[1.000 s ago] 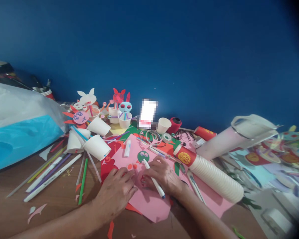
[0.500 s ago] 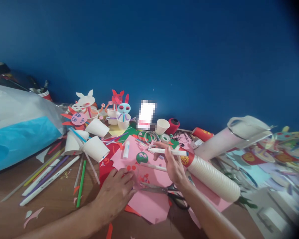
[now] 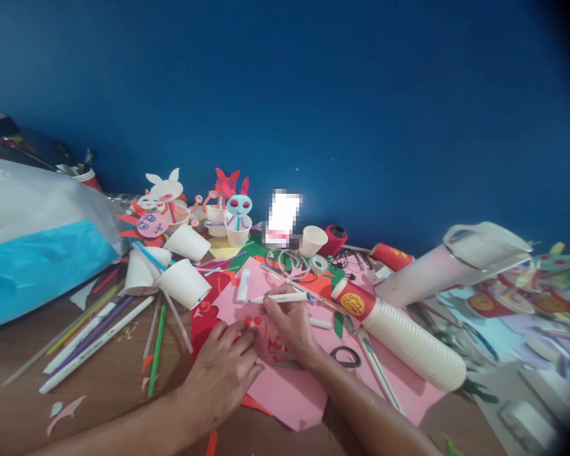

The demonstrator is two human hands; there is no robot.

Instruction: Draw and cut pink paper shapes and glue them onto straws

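Observation:
My right hand is closed round a white marker, which lies nearly level above the pink paper. Beside it, my left hand rests on the left part of the pink paper with its fingers bent and close together; anything under them is hidden. Small red paper pieces lie just past the left fingertips. Under my right wrist the scissors are mostly covered, with a dark handle loop showing. A glue stick lies on the paper beyond my hands.
White cups, straws and markers lie at the left. Paper animal figures stand in cups behind. A long stack of cups and a pale pitcher lie at the right. A plastic bag is far left.
My right hand has moved left and down with the marker, now over the spot where the green round piece was visible. The left hand has hardly moved.

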